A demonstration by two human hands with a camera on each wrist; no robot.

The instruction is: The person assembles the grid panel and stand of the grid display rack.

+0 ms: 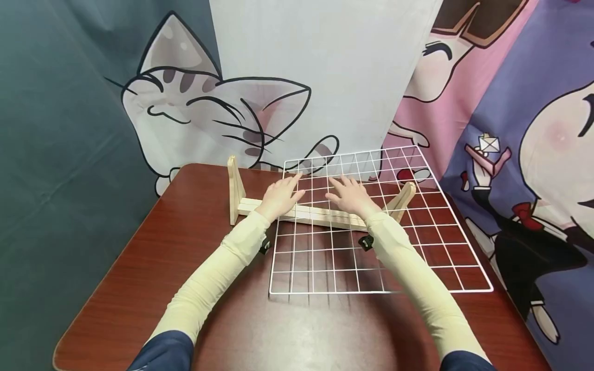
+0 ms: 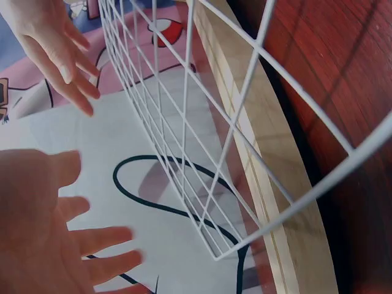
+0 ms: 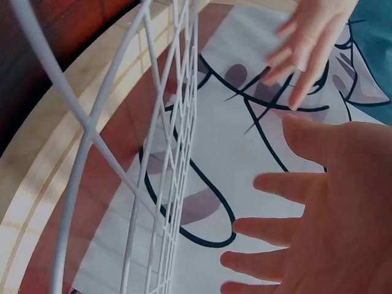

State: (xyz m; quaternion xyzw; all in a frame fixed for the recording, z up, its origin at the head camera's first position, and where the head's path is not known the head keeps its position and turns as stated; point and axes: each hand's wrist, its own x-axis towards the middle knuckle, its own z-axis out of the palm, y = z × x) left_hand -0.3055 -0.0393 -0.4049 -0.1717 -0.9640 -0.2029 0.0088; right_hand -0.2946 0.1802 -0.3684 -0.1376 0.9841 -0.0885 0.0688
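Observation:
A white wire grid panel (image 1: 436, 225) lies slanted over a wooden stand, its far side raised and its near edge by the table. The stand has a pale wooden crossbar (image 1: 325, 216), a left upright (image 1: 233, 190) and a right upright (image 1: 402, 198). My left hand (image 1: 278, 197) is held above the grid's left part with fingers spread. To its right my right hand (image 1: 351, 196) hovers over the grid, fingers also extended. Both wrist views show a gap between the palms and the white wires (image 2: 184, 116), and neither hand holds anything.
The stand and grid rest on a reddish-brown table (image 1: 153, 268). Behind it hangs a cloth backdrop (image 1: 325, 62) with cartoon figures, close to the table's far and right edges. The grid covers much of the table's right side.

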